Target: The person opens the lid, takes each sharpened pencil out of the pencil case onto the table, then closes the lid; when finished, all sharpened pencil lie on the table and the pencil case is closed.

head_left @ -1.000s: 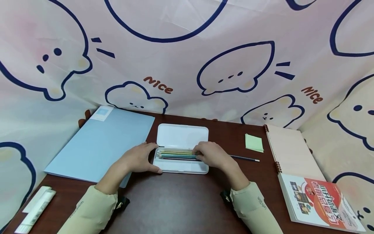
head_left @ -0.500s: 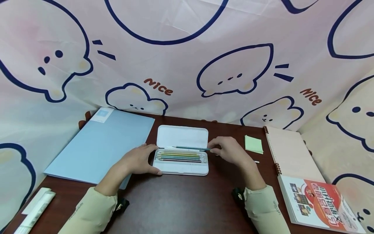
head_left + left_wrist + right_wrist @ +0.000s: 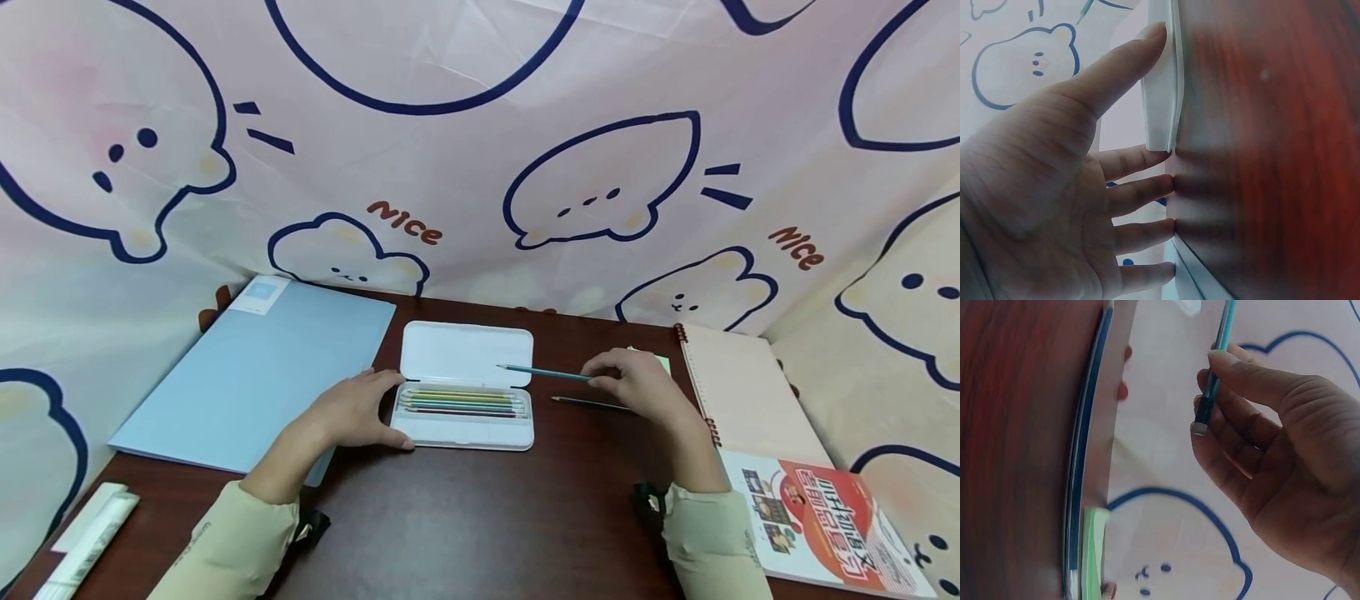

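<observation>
Hands first: the right hand pinches a teal pencil by its back end between thumb and fingers, holding it in the air just right of the case, tip pointing left over the lid's corner. In the right wrist view the pencil ends in a dark ferrule with a pale eraser. The left hand lies with straight fingers on the surface, thumb along the case's front left corner and fingers against its left end; the left wrist view shows the thumb pressed to the white edge.

The case is white and open, lid flat behind the tray. Several pencils lie side by side in the tray's back half, yellow, green, teal and dark; the front strip is bare. A dark pencil lies on the surface right of the case, below the held one.

The backdrop bears cartoon blobs and the word "Nice" twice. A blue folder lies left, a green sticky pad behind the right hand, a spiral notebook right, and a red booklet with print too small to read.
</observation>
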Demonstrator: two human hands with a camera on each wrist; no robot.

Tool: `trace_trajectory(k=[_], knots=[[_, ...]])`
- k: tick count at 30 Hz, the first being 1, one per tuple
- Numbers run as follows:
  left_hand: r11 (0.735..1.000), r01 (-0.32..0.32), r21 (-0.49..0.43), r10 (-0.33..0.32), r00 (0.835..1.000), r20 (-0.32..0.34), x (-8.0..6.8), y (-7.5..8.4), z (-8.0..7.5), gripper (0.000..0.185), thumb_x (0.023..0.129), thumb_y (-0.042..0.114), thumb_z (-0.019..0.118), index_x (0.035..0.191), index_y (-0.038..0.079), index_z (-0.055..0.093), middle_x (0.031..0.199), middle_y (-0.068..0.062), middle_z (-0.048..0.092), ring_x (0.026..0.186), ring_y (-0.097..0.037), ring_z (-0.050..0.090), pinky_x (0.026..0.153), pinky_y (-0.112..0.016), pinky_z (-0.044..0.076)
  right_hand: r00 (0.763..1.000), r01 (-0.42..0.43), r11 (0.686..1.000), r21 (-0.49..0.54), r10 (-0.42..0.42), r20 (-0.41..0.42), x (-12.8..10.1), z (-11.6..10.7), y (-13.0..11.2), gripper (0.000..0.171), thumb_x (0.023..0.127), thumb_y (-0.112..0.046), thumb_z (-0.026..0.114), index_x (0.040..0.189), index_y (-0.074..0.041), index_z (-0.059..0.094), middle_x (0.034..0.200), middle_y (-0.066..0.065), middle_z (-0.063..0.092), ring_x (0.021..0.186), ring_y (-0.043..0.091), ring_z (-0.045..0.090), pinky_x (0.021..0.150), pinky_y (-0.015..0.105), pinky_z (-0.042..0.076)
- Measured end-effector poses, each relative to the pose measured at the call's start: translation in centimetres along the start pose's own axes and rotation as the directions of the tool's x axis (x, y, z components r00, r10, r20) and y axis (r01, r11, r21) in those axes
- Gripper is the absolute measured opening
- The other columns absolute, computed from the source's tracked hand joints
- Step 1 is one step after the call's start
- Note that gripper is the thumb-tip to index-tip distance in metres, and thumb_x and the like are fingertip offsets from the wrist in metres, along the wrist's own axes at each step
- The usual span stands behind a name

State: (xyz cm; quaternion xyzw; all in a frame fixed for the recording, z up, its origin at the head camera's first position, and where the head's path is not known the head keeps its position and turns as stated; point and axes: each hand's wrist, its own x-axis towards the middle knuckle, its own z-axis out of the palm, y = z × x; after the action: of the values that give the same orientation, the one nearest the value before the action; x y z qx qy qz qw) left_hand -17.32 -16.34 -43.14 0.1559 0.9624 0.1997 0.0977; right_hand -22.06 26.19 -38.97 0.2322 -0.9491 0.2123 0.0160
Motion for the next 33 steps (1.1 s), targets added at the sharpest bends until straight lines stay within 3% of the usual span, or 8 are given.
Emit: trace_trajectory(k=[9,14,21,33], knots=[[1.0,0.004,-0.003,-0.004,1.0,0.006,0.1,0.0,0.1,0.097,0.067,0.06,0.088,0.143,0.008,0.054,0.147,-0.017,0.055,0.141,-0.047,0.044,0.11,-0.063,0.042,0.991,-0.133,0.991,-0.012,0.133,-0.006,-1.6,-1.9,3.1,0.011,0.095,-0.011,0.071,0.101,-0.018,0.078,0.105,0.004,0.076,0.091,0.02,0.065,0.074,0.034,0.053],[1.0,0.001,-0.002,-0.001,1.0,0.004,0.1,0.0,0.0,0.097,0.067,0.06,0.088,0.142,0.009,0.054,0.147,-0.016,0.056,0.141,-0.047,0.044,0.11,-0.063,0.042,0.981,-0.195,0.981,-0.017,0.195,0.006,-2.2,-2.6,4.4,0.01,0.095,-0.01,0.07,0.101,-0.014,0.077,0.1,0.006,0.076,0.084,0.02,0.061,0.072,0.034,0.05],[1.0,-0.002,0.0,0.002,1.0,0.004,0.1,-0.1,0.0,0.097,0.067,0.06,0.088,0.142,0.008,0.054,0.147,-0.017,0.055,0.141,-0.047,0.044,0.11,-0.063,0.042,0.974,-0.226,0.974,-0.018,0.226,0.011,-2.6,-2.6,5.8,0.01,0.094,-0.008,0.07,0.101,-0.009,0.077,0.096,0.008,0.076,0.08,0.019,0.058,0.07,0.032,0.049],[1.0,-0.003,0.003,0.003,1.0,0.007,-0.1,0.2,-0.1,0.098,0.067,0.062,0.087,0.142,0.008,0.055,0.147,-0.016,0.056,0.14,-0.045,0.046,0.109,-0.062,0.043,0.944,-0.326,0.944,0.061,0.32,0.082,-3.1,-2.2,7.2,0.012,0.096,-0.014,0.068,0.104,-0.015,0.078,0.099,0.005,0.074,0.09,0.021,0.059,0.078,0.033,0.049]])
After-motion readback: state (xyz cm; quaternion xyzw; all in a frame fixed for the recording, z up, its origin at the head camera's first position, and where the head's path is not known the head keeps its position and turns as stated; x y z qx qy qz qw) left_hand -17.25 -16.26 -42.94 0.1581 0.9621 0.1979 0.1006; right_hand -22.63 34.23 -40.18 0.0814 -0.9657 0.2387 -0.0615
